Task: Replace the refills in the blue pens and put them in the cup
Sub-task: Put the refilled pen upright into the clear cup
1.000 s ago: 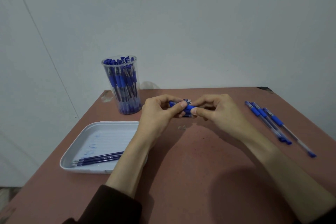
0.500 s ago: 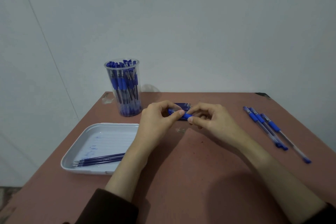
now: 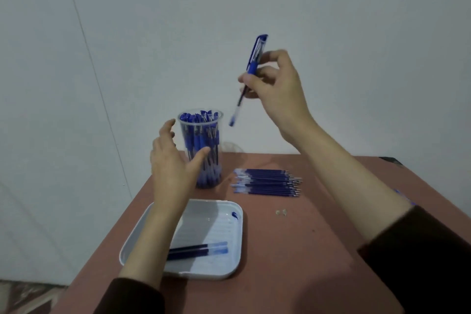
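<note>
1. The right grip (image 3: 277, 89) was clenched on a blue pen (image 3: 258, 51). The pen was pinched at its blue rubber sleeve between the thumb and curled fingers and held in the air in front of the wall (image 3: 356, 33).
2. The pen was tilted. Its capped end was raised above the grip, and its tip was pointed down and to the left, above and just right of the cup's rim, with a gap seen between tip and rim.
3. The left grip (image 3: 170, 168) was released, with the fingers spread and nothing grasped. Its thumb was seen across the front of the cup (image 3: 219, 135) and its fingers reached round the cup's left side. Whether the wall of the cup was touched could not be told.
4. The cup was stood upright near the far edge of the bench (image 3: 293, 250), below and to the left of the right grip. It was packed with blue pens (image 3: 201, 140), blue ends up.
5. Open air was left between the two grips, over the cup's mouth.
6. A row of fresh refills (image 3: 267, 182) was laid flat on the bench below the right grip, just right of the cup and apart from it.
7. A white tray (image 3: 219, 224) was set under the left forearm, close to the bench's left edge. A few dark refills (image 3: 201, 250) were laid in its near part, and blue ink marks were seen on its floor.
8. Bare bench was left to the right of the tray, beneath the right forearm.
</note>
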### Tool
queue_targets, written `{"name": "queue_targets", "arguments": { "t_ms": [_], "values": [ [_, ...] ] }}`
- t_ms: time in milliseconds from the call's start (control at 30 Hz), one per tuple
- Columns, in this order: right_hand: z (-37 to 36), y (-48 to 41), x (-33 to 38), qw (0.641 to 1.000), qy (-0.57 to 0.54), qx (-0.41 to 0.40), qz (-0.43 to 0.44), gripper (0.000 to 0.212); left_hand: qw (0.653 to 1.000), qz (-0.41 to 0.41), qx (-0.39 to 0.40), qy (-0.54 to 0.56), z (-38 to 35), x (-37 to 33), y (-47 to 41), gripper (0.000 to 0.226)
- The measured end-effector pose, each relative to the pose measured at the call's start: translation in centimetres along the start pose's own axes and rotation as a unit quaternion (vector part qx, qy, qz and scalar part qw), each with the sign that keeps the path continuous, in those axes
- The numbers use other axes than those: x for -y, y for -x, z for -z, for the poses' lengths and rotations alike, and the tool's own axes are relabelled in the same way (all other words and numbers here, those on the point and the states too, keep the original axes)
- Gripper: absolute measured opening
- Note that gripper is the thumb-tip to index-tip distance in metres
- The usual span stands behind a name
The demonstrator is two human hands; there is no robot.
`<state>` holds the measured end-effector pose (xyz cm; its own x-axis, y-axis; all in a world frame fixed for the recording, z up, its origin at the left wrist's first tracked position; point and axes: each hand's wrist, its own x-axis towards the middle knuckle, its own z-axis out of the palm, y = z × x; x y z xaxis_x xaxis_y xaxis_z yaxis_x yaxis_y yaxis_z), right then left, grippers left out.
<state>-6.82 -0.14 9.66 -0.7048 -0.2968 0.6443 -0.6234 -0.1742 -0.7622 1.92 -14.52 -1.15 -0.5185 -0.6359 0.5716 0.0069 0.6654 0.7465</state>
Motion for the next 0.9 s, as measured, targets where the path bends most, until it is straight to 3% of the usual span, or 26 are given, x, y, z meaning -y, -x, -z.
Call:
{"name": "queue_targets", "arguments": {
  "t_ms": [100, 367, 567, 733, 900],
  "values": [
    [-2.9, -2.0, -0.4, 0.999, 0.036, -0.003, 0.032, 0.032, 0.998, 0.024, 0.057, 0.012, -0.6, 0.4, -0.8, 0.097],
    [-5.9, -2.7, -3.8, 0.983, 0.17, 0.058, 0.036, 0.062, 0.998, 0.018, 0.043, 0.034, -1.8, 1.4, -0.9, 0.088],
    [-6.3, -2.0, -5.2, 0.957, 0.249, 0.146, 0.009, 0.039, 0.999, 0.011, 0.038, 0.037, -1.7, 1.4, -0.9, 0.086],
    [-6.4, -2.2, -5.1, 0.942, 0.281, 0.184, -0.002, 0.008, 0.998, 0.011, 0.038, 0.038, -1.6, 1.4, -0.9, 0.085],
    [-6.1, -2.2, -5.0, 0.939, 0.288, 0.189, -0.001, 0.041, 0.999, 0.016, 0.041, 0.03, -1.6, 1.5, -0.9, 0.085]
  ]
}}
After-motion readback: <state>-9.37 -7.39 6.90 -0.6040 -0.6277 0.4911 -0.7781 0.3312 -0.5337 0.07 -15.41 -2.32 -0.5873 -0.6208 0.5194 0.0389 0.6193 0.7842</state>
